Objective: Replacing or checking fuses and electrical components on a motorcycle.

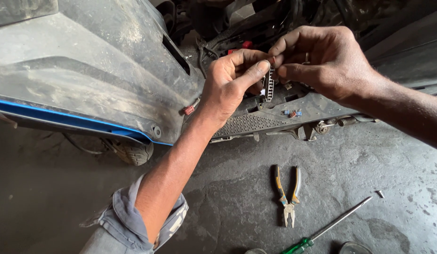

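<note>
My left hand (232, 84) and my right hand (322, 61) meet over the open side of a dusty scooter (96, 70). Together they pinch a small ribbed grey connector block (269, 85) that hangs upright between the fingertips. My left thumb and forefinger grip its upper left side. My right fingertips close on its top. Behind the hands lie black wires and a red connector (246, 45) inside the scooter's frame.
On the concrete floor (228, 188) lie pliers (287, 193) with yellow-and-grey handles, a green-handled screwdriver (326, 228) and a small screw (380, 193). A textured footboard (249, 124), several small fuses (291, 113), a spring (348, 121) and a small wheel (134, 153) sit below the hands.
</note>
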